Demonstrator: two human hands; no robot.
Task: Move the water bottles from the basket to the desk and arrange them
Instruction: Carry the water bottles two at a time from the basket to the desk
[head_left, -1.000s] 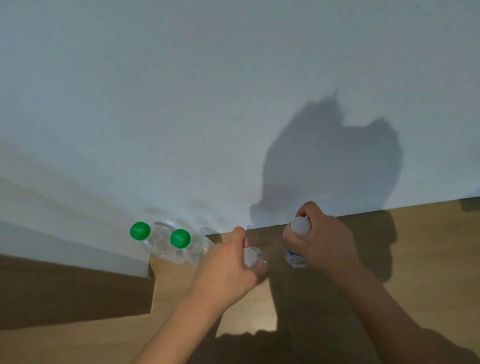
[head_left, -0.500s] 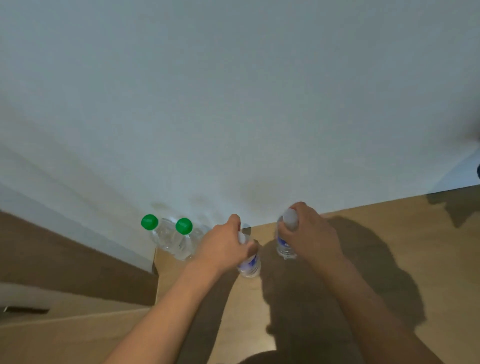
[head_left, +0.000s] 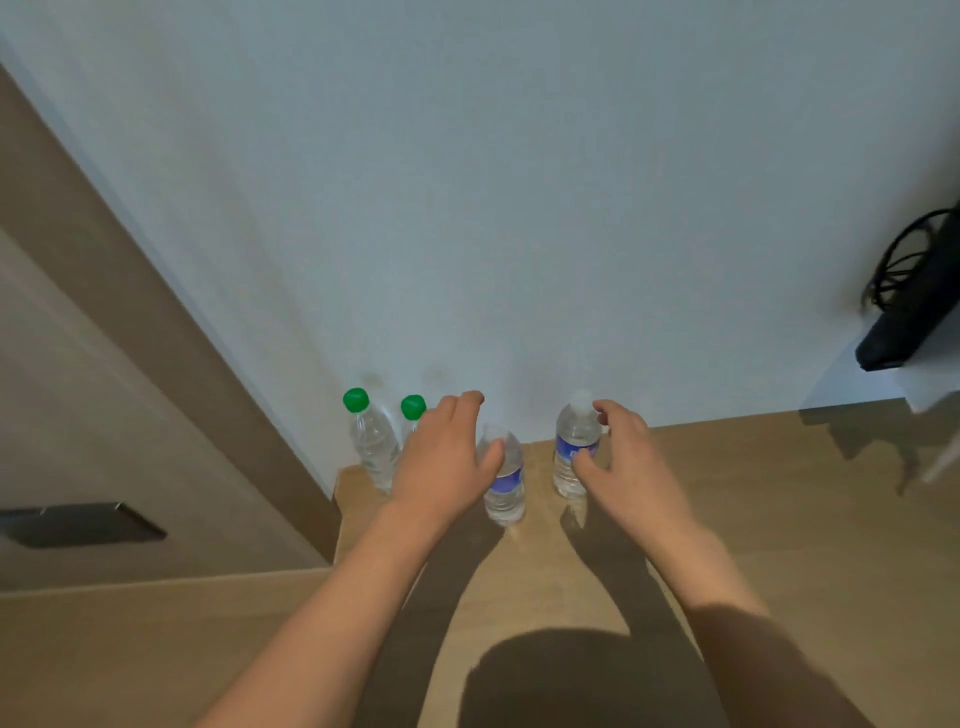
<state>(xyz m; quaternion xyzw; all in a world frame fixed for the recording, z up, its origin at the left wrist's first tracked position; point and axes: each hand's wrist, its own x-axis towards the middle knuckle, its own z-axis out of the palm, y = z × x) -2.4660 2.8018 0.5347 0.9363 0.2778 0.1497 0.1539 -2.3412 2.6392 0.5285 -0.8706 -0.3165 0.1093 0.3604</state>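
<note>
Four clear water bottles stand upright in a row on the wooden desk (head_left: 753, 519), close to the white wall. Two green-capped bottles are at the left (head_left: 370, 447) (head_left: 413, 408); my left hand partly hides the second one. Right of them stand two bottles with blue labels (head_left: 506, 480) (head_left: 574, 452). My left hand (head_left: 441, 460) hovers with fingers apart, its thumb at the neck of the nearer blue-label bottle. My right hand (head_left: 626, 457) is spread open beside the right-hand bottle, thumb near the label. The basket is out of view.
A black device with coiled cables (head_left: 906, 312) sits on a white shelf at the far right. A wooden cabinet front with a dark recessed handle (head_left: 78, 522) stands at the left. The desk steps around the cabinet corner at the left. Arm shadows fall on the desk.
Both hands were closed around the tops of the blue-label bottles; now the fingers have spread and the bottles stand on the desk. The camera has tilted, showing more cabinet and the shelf.
</note>
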